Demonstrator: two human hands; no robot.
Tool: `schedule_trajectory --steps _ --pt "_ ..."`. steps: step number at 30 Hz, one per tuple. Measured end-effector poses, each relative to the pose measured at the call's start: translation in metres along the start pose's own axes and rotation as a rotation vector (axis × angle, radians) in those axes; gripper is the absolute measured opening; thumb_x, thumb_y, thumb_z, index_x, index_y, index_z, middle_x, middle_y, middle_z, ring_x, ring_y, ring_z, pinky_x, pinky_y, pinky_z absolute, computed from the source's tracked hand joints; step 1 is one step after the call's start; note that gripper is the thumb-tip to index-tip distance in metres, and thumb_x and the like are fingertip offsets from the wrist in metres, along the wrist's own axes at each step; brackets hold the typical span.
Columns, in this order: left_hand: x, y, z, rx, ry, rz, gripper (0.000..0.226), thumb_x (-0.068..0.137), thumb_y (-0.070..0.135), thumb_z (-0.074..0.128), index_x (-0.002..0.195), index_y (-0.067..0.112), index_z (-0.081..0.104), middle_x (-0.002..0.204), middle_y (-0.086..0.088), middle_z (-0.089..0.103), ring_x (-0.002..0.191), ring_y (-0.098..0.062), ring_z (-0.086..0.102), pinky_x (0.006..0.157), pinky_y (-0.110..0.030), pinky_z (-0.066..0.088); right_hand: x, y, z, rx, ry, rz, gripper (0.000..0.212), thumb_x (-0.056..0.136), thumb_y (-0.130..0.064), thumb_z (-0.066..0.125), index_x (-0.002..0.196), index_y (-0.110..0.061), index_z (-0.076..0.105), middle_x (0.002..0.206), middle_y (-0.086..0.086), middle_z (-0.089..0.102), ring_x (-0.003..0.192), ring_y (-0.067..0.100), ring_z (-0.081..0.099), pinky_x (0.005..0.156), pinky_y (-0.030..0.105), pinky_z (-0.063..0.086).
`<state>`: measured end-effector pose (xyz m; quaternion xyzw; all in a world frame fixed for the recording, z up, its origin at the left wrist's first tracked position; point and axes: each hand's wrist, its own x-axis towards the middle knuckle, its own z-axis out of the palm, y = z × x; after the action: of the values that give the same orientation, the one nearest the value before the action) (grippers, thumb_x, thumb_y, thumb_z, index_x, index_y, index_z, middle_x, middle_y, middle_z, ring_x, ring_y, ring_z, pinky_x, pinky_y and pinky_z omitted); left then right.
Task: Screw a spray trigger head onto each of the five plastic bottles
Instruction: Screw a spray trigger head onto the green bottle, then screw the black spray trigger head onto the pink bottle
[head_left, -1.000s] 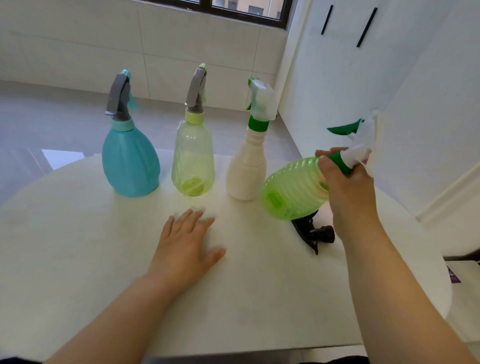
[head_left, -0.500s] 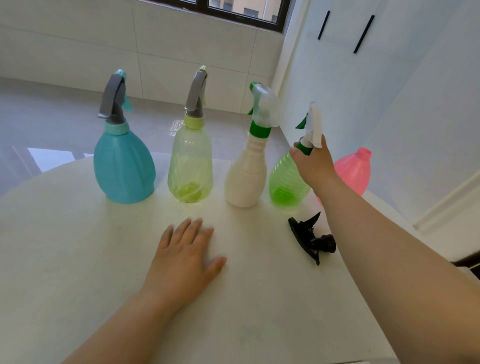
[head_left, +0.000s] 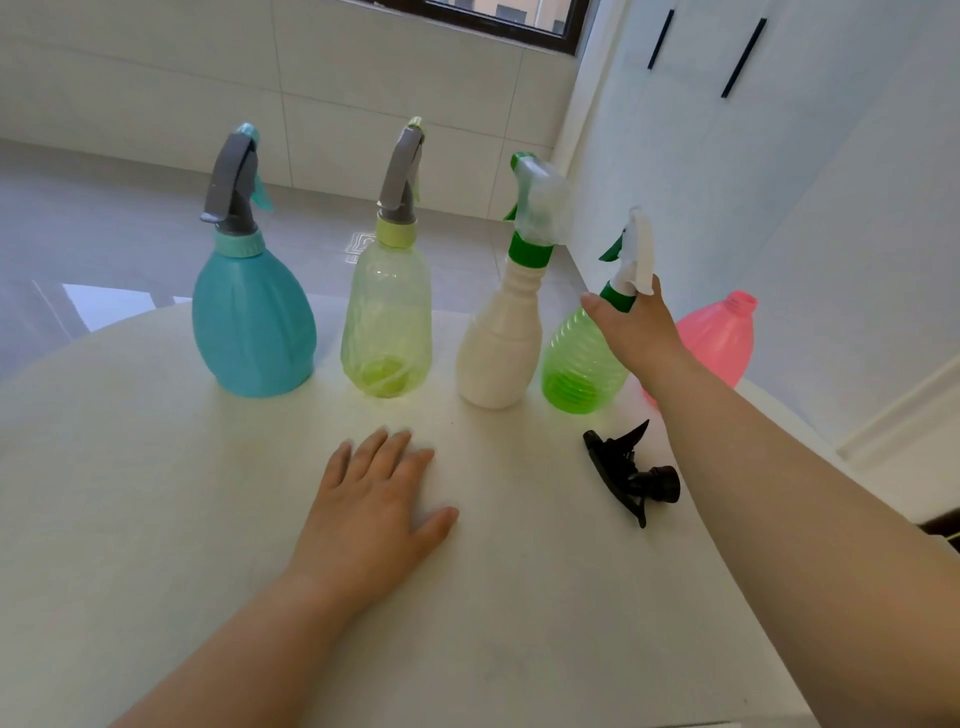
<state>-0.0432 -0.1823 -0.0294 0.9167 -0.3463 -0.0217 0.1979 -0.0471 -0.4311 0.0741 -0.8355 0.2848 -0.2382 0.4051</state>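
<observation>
Five plastic bottles stood upright in row on white round table (head_left: 156, 519); four capped, pink bottle (head_left: 719, 338) open-necked. One black trigger head (head_left: 631, 473) lay sideways near front. No writing I could read. My right hand (head_left: 636, 332) gripped ribbed green bottle (head_left: 576, 364) at neck; left hand (head_left: 371, 514) flat, holding nothing.
</observation>
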Motion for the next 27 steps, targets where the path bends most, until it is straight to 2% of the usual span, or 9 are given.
schedule_trajectory --steps 3,6,9,11,13,16,18,23,27 --pt "0.002 -0.001 0.000 0.003 -0.007 -0.001 0.061 0.085 0.057 0.031 0.138 0.032 0.016 0.154 0.007 0.009 0.141 -0.010 -0.001 0.113 -0.031 -0.007 -0.007 0.002 -0.010 0.021 -0.062 0.013 0.063 0.085 -0.032 0.054 0.135 -0.010 0.024 0.124 0.007 0.046 0.113 0.020 0.044 0.086 0.028 0.033" --pt "0.001 0.000 -0.001 0.002 -0.007 0.000 0.060 0.085 0.057 0.032 0.137 0.032 0.018 0.154 0.007 0.010 0.141 -0.010 0.000 0.114 -0.032 -0.005 -0.021 0.008 -0.027 0.036 -0.108 0.037 0.066 0.085 -0.035 0.055 0.138 -0.014 0.022 0.141 0.006 0.039 0.129 0.019 0.036 0.093 0.026 0.029" --pt "0.000 0.001 -0.002 -0.002 -0.007 -0.001 0.059 0.085 0.056 0.034 0.137 0.031 0.020 0.154 0.005 0.012 0.141 -0.011 0.002 0.114 -0.033 -0.003 -0.048 0.023 -0.045 -0.012 -0.021 0.001 0.042 0.085 -0.030 0.054 0.123 -0.013 0.047 0.122 0.004 0.055 0.113 0.013 0.048 0.087 0.018 0.029" --pt "0.000 0.002 -0.003 0.009 -0.005 -0.002 0.059 0.085 0.056 0.034 0.137 0.030 0.021 0.154 0.005 0.013 0.141 -0.011 0.003 0.114 -0.033 -0.002 -0.071 0.039 -0.052 -0.141 -0.016 -0.027 0.029 0.086 -0.025 0.054 0.112 -0.013 0.058 0.112 0.002 0.061 0.103 0.012 0.052 0.076 0.011 0.029" --pt "0.000 0.003 -0.003 0.015 -0.007 -0.004 0.059 0.086 0.056 0.034 0.137 0.030 0.021 0.154 0.005 0.013 0.141 -0.011 0.004 0.114 -0.033 -0.002 -0.090 0.055 -0.057 -0.357 -0.125 -0.048 0.031 0.085 -0.019 0.054 0.115 -0.013 0.056 0.119 0.004 0.061 0.107 0.017 0.053 0.074 0.013 0.030" --pt "0.000 0.004 -0.003 0.015 -0.013 -0.010 0.059 0.086 0.055 0.034 0.137 0.030 0.020 0.154 0.005 0.012 0.141 -0.011 0.004 0.115 -0.033 -0.002 -0.106 0.070 -0.061 -0.715 -0.329 -0.090 0.047 0.081 -0.017 0.051 0.127 -0.015 0.045 0.131 0.005 0.055 0.119 0.024 0.048 0.093 0.024 0.033" --pt "0.000 0.004 -0.004 0.019 -0.014 -0.011 0.059 0.086 0.056 0.034 0.137 0.030 0.020 0.154 0.006 0.012 0.141 -0.011 0.004 0.115 -0.033 -0.001 -0.110 0.073 -0.059 -0.860 -0.382 -0.122 0.050 0.080 -0.019 0.049 0.130 -0.019 0.041 0.131 0.004 0.054 0.118 0.025 0.049 0.094 0.028 0.036" --pt "0.000 0.004 -0.003 0.032 -0.006 -0.012 0.058 0.086 0.057 0.032 0.137 0.031 0.020 0.154 0.005 0.013 0.141 -0.012 0.005 0.115 -0.032 -0.001 -0.107 0.075 -0.048 -0.996 -0.294 -0.150 0.043 0.082 -0.015 0.045 0.125 -0.018 0.045 0.120 0.007 0.059 0.109 0.029 0.052 0.084 0.031 0.037" --pt "0.001 0.003 -0.002 0.033 0.002 -0.005 0.059 0.086 0.057 0.032 0.137 0.032 0.021 0.154 0.005 0.013 0.141 -0.012 0.005 0.115 -0.032 -0.001 -0.107 0.074 -0.044 -0.876 -0.229 -0.120 0.039 0.082 -0.008 0.045 0.120 -0.014 0.048 0.116 0.011 0.058 0.104 0.032 0.054 0.078 0.034 0.039"
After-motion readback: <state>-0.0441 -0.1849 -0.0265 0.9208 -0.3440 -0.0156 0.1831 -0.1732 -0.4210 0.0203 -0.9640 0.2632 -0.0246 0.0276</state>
